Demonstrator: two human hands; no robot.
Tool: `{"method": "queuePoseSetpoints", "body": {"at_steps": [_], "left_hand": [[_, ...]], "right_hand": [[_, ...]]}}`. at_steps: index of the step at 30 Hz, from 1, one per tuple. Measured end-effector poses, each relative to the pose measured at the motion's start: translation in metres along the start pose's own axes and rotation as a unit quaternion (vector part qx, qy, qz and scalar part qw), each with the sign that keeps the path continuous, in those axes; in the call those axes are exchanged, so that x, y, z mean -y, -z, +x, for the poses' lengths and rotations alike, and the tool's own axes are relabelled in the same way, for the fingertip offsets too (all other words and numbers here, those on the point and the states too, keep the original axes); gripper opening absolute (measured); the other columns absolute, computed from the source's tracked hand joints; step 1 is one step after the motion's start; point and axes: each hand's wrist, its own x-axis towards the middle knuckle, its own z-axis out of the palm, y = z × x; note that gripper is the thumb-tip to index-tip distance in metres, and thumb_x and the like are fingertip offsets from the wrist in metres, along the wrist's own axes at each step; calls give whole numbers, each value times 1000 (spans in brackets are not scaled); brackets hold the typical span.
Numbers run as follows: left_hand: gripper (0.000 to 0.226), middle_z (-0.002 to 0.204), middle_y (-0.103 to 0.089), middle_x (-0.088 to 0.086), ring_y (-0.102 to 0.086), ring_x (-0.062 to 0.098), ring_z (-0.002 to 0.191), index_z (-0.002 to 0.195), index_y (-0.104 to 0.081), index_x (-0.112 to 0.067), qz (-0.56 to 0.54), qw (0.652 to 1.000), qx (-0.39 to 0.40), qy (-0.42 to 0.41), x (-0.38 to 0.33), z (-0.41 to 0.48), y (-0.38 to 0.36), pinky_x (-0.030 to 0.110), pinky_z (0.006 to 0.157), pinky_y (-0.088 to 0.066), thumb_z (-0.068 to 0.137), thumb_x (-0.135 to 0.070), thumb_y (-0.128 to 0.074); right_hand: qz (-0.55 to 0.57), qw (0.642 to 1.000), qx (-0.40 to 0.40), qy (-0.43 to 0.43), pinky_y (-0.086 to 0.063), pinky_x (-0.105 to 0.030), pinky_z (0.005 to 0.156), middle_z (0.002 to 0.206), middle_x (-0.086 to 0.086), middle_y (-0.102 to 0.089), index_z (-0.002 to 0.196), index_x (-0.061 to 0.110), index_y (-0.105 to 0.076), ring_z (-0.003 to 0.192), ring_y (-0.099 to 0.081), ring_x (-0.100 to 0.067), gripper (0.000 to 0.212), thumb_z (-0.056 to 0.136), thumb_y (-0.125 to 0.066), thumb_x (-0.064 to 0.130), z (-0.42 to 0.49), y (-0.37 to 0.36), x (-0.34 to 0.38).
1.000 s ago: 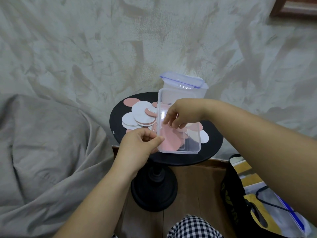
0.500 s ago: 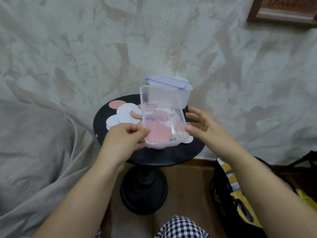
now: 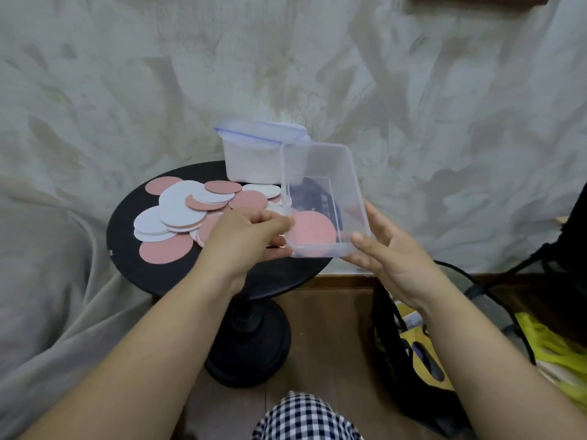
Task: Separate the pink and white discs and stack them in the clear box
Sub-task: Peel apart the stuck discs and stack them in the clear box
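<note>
Hands are on the clear box (image 3: 355,192), both of them, at the right side of the round black table (image 3: 127,258), and it looks lifted and tipped toward the person. The left hand (image 3: 247,236) has its fingers curled in, pinching the wall at the near-left corner. The right hand (image 3: 390,258) is spread, thumb against the near-right corner and straight fingers flat along the right wall, cradling rather than clutching. It's thin plastic, so likely light, a bit flexible and slick; the corners and rim are the firm places to take it, just as both hands do.

One pink disc (image 3: 313,231) lies flat inside, alone. Now the count on the table: six pink discs (image 3: 166,250) show at least in part, with four or five white discs (image 3: 185,206) among them. They overlap in a loose heap, so more may hide beneath. They look thin, stiff and featherlight, and an edge pinch or a slide off the heap should lift each one. One lidded tub (image 3: 263,163) stands behind.
</note>
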Motion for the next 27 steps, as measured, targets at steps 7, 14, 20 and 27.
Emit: {"method": "queuePoseSetpoints", "body": {"at_steps": [7,14,20,27], "left_hand": [[16,74,-62,6,-59,12,68,76,-67,-6,29,999,37,-19,10,11,-14,25,67,-57,83,-20,-67],[24,128,-51,-12,-35,19,129,115,-57,-33,507,826,86,-231,20,53,-3,34,106,-29,94,-35,-46],[44,153,-18,-13,-12,21,140,141,-30,-38,686,658,219,-221,30,69,-5,42,114,-8,97,-46,-31],[40,148,-29,-16,-21,6,137,131,-46,-35,609,734,178,-240,28,54,39,19,100,-18,92,-32,-51]], "right_hand": [[4,999,-28,15,-52,-22,82,121,21,-60,110,53,-55,110,-59,-3,50,65,-74,40,4,13,-17],[27,995,-92,37,-50,-22,88,94,33,-66,104,43,-53,99,-62,4,40,69,-63,25,12,25,-22],[40,993,-104,26,-52,-13,75,93,30,-68,106,41,-53,98,-64,0,42,71,-60,19,9,25,-22],[50,994,-98,-4,-52,-14,72,92,25,-70,104,39,-55,95,-66,-2,40,67,-66,29,10,24,-27]]}}
